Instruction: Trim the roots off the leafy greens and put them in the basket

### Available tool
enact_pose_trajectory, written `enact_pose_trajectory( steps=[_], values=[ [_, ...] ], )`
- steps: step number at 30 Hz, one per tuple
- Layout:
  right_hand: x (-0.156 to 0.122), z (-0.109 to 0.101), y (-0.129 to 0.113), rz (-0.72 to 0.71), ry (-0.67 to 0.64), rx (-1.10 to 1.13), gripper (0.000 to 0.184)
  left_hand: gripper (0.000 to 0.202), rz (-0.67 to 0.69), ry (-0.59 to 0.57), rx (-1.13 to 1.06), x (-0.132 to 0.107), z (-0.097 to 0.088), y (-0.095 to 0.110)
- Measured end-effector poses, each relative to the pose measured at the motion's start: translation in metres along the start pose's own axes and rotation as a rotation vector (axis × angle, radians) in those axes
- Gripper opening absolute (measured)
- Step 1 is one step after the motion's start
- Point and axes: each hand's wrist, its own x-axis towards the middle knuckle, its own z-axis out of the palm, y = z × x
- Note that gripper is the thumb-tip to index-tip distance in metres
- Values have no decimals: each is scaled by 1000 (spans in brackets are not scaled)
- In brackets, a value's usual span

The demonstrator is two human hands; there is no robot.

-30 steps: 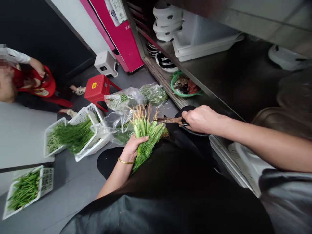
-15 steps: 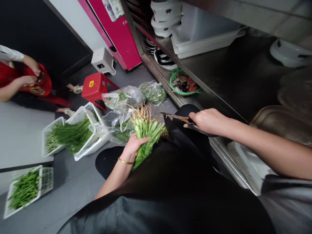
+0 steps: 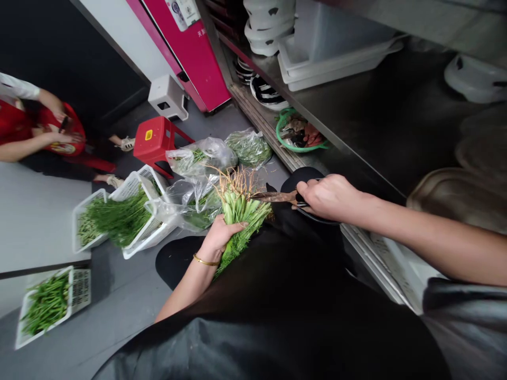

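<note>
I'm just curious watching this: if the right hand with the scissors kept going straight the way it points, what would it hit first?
The right hand points its scissors leftward at the bunch of greens gripped by the left hand. The blade tips would likely meet the stems just below the roots first, though depth is hard to judge.

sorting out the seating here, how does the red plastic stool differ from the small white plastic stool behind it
The red plastic stool is bright red with a yellow sticker on its seat; the small white plastic stool is plain white with a dark slot in its side. The red one stands nearer, beside the clear bags of greens; the white one sits farther back against the pink cabinet. The red one looks larger. Both are low, upright and unoccupied on the grey floor.
</note>
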Motion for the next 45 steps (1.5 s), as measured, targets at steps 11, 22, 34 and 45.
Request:
enact_pose_trajectory(
  steps=[11,22,34,45],
  values=[
    [2,0,8,34,-230,205,44,32,-39,-23,-95,0,-1,-3],
    [-1,-22,-4,-51,-318,427,54,32,-106,-3,-201,-2,3,-5],
    [11,-2,-25,9,-465,405,60,34,-60,55,-269,-9,0,-12],
    [14,2,-26,-9,-447,397,63,33,-69,-64,-182,-3,0,-15]
  ],
)
